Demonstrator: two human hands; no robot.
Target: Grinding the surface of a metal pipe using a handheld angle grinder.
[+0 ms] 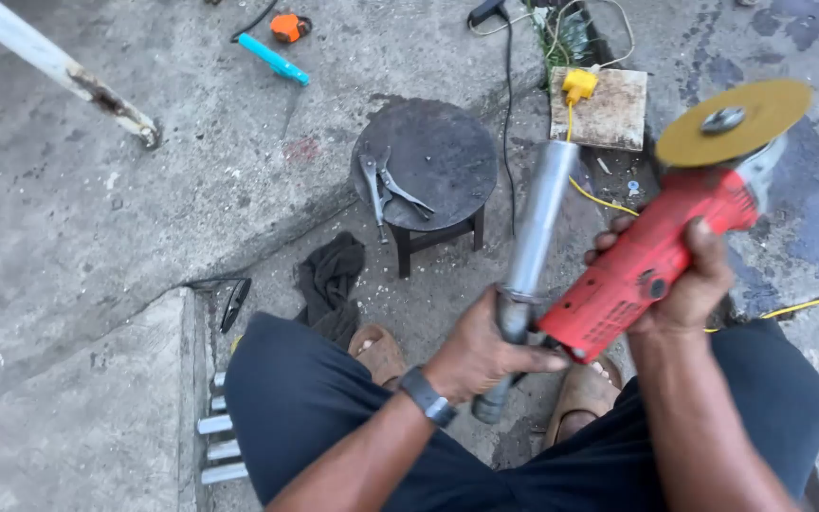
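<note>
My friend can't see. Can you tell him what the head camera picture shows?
A seated person's right hand holds a red angle grinder with a yellow disc, while the left hand grips a grey metal pipe. On the concrete ahead, a small round stool carries locking pliers.

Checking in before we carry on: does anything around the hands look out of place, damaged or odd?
Yes. The red angle grinder in the right hand shows no guard over its yellow disc, which faces up. The left hand grips a metal pipe beside it. Locking pliers lie loose on the round stool.
</note>
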